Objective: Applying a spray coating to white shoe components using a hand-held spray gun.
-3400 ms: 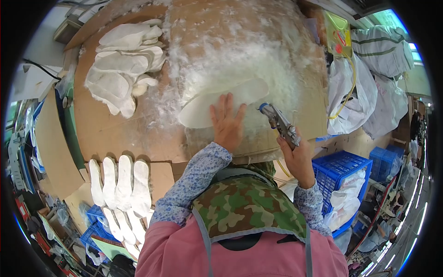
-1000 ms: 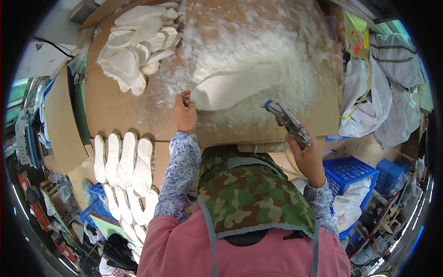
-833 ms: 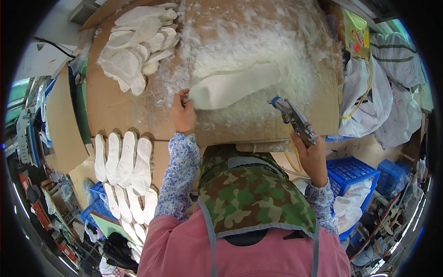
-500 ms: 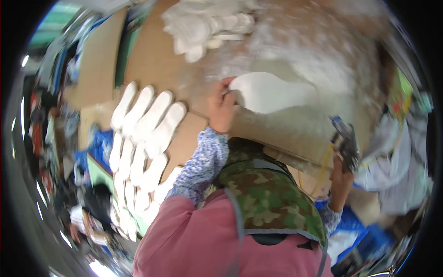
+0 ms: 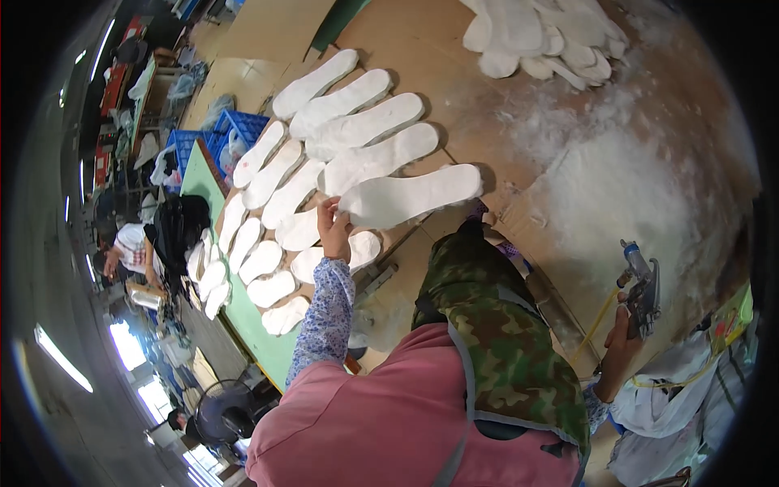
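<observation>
The left hand pinches the end of a white insole (light, probably floppy); the right hand grips a spray gun.

Beside the brown cardboard table lie white insoles, a green board and blue crates; nearer, a camouflage apron covers pink clothing.

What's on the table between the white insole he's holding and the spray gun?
In the head view, only white-dusted cardboard separates the insole from the spray gun.
</observation>
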Motion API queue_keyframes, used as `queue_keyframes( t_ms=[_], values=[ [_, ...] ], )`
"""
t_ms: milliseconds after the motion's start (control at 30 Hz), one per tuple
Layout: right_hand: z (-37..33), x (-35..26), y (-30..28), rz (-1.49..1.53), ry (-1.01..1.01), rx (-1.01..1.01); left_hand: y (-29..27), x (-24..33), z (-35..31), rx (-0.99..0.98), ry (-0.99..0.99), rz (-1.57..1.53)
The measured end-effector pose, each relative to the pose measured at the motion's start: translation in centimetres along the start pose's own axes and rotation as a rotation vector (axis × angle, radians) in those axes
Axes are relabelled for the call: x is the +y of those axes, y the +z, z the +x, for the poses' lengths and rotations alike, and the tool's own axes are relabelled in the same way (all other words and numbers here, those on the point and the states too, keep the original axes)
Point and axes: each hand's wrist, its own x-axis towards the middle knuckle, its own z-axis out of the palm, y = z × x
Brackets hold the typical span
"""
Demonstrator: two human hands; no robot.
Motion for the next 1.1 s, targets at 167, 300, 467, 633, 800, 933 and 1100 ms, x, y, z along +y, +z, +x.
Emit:
queue_keyframes(
  t_ms=[167,300,467,633,800,933,1100],
  values=[
    [0.9,-1.3,1.3,-0.181,-0.051,-0.135,-2.9,-5.0,-0.6,0.2,-0.099,-0.086],
    [1.3,-1.4,2.5,-0.131,-0.018,-0.172,-3.2,-5.3,-0.5,0.259,0.229,0.794],
    [1.8,-1.6,2.7,-0.093,0.008,-0.189,-3.2,-4.6,-0.3,0.411,0.258,0.781],
    [2.0,-0.2,1.2,0.043,0.008,-0.08,-4.1,-4.9,1.2,0.413,0.41,0.67],
    [2.4,2.9,-3.6,0.148,0.149,0.15,1.3,-2.5,3.6,0.038,0.307,0.233],
    [2.5,5.5,-10.2,0.157,0.237,0.249,8.4,1.0,1.5,-0.169,0.415,0.303],
    [6.0,14.4,-14.6,0.315,0.219,0.43,11.3,0.8,-1.6,-0.513,0.36,0.267]
  ],
)
